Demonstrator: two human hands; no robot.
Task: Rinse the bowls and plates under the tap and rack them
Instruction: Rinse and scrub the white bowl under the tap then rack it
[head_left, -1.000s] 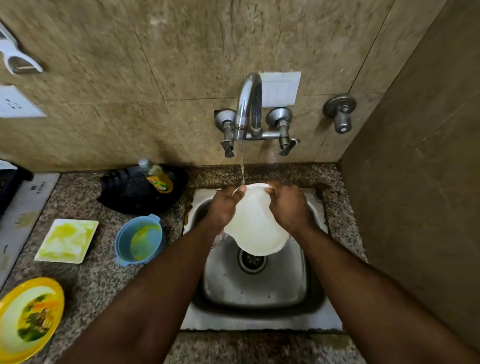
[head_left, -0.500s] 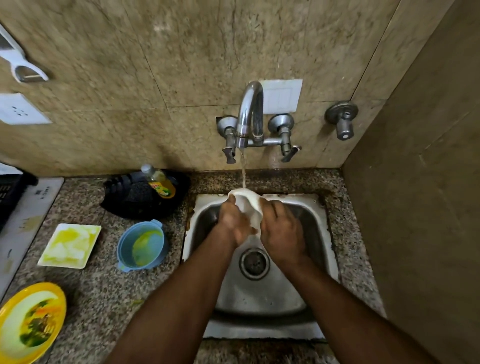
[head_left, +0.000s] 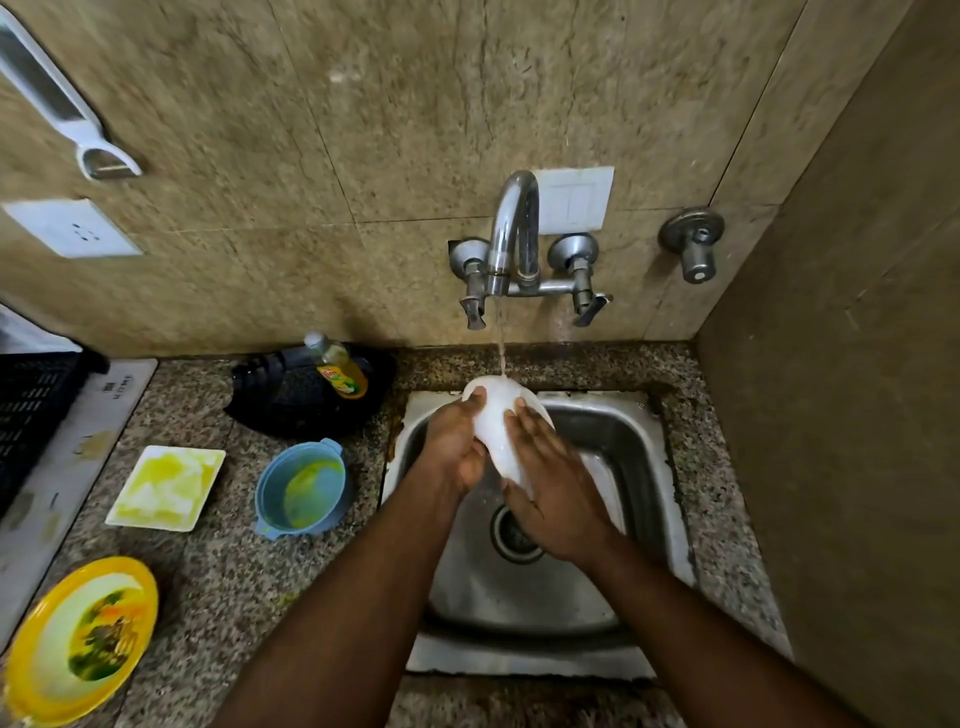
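Bowl (head_left: 496, 415) turned underside-up since, hands (head_left: 506, 462) cupping it

The tap (head_left: 511, 234) is shiny chromed metal; the sink (head_left: 644, 467) is duller brushed steel. The surface (head_left: 218, 571) is speckled polished granite. The white bowl (head_left: 493, 410) looks wet and glossy, the blue bowl (head_left: 301, 488) smooth matt plastic. Wall tiles (head_left: 415, 104) are mottled, faintly glossy stone.

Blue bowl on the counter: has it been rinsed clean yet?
No. The blue bowl sits on the counter with yellow residue inside, left of the sink.
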